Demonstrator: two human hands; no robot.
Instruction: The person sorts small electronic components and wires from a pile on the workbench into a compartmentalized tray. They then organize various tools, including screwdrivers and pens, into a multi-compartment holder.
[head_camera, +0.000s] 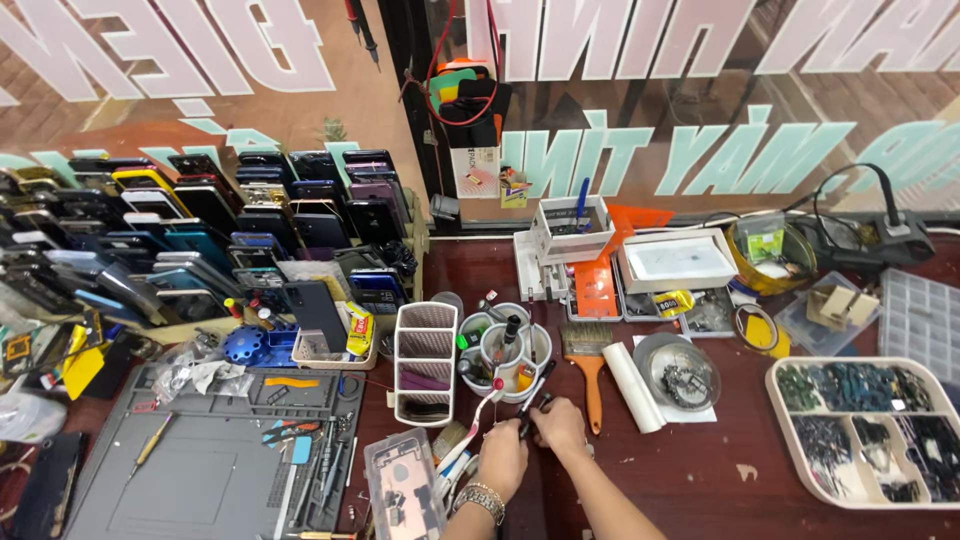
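Both hands meet near the front edge of the dark red wooden desk (700, 470). The left hand (503, 457) and right hand (562, 425) pinch a small black tool (527, 420). It appears light, rigid and slender, best gripped at mid-body.

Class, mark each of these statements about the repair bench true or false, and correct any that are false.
1. Both hands meet over a small dark tool. True: the left hand and right hand close around the dark tool.
2. The paintbrush lies left of the hands. False: the paintbrush lies just right of them.
3. The left wrist wears a metal bracelet. True: see the bracelet.
4. The grey work mat sits at the right edge. False: the grey mat is at the left; a divided tray sits right.
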